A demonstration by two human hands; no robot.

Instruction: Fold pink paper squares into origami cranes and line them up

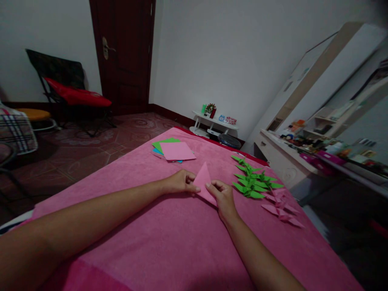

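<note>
A pink sheet of paper (203, 180), folded into a triangle with its tip up, lies on the pink cloth (169, 238). My left hand (179, 182) pinches its left edge with closed fingers. My right hand (222, 195) pinches its lower right edge, fingers curled. Beyond them lies a small stack of flat coloured sheets (174, 150), pink on top with green and blue beneath.
To the right lie several folded green paper shapes (251, 182) and a few folded pink ones (280, 208). A cluttered white desk (303, 149) stands at the right. A folding chair with a red cushion (75, 96) and a dark door (124, 52) are behind.
</note>
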